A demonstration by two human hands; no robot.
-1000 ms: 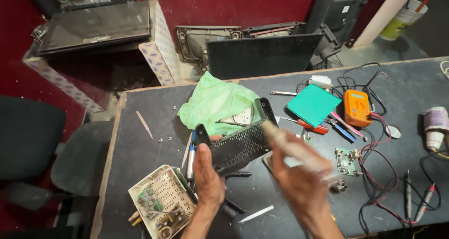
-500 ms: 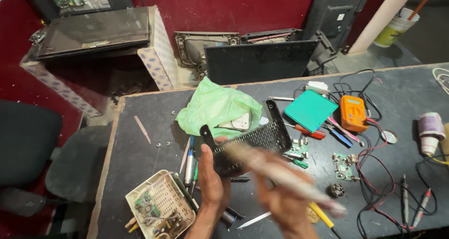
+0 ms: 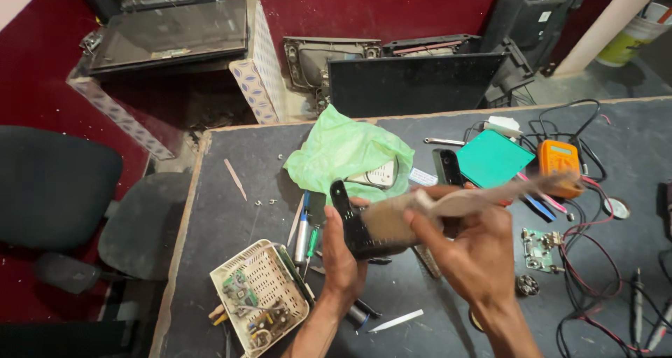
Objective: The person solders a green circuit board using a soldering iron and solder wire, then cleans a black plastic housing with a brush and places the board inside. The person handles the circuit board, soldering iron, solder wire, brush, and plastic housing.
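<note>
1. The black cover (image 3: 364, 235) (a curved plastic piece, likely off a remote) is held up above the table (image 3: 231, 211), in front of the person, its inner face turned toward the brush, which seems to be why it is tilted so.
2. The left hand (image 3: 341, 260) grips the cover from below, fingers wrapped round its lower end, thumb on the near side.
3. The right hand (image 3: 476, 249) is clenched on the brush (image 3: 483, 198), whose pale handle runs out to the right (blurred); the bristle end lies against the cover.
4. Just behind lies a green bag (image 3: 343, 148); near the left wrist sits a white basket (image 3: 255, 305) of circuit boards; an orange meter (image 3: 560, 158) stands well right.
</note>
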